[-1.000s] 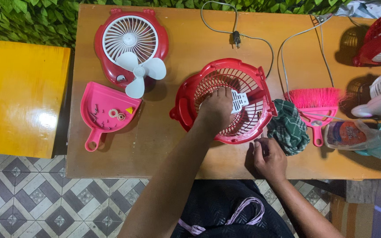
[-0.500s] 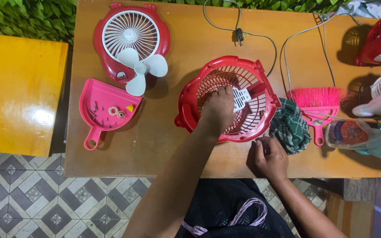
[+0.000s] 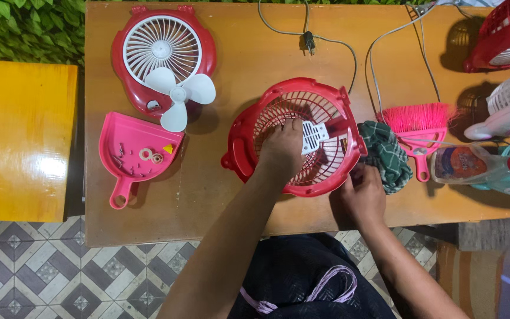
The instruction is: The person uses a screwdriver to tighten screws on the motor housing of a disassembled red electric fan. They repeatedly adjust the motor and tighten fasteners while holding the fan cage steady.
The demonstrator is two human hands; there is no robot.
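My left hand (image 3: 281,147) rests inside the round red plastic fan grille (image 3: 295,134) in the middle of the glossy wooden table (image 3: 237,59), fingers curled together on its ribbed slats beside a white slotted piece (image 3: 314,136). My right hand (image 3: 362,198) clamps the grille's smooth rim, fingers bent around it, just beside a crumpled green checked cloth (image 3: 388,155).

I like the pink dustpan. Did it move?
No. The pink dustpan lies where it was, just below the white fan blade, handle toward the near edge of the table.
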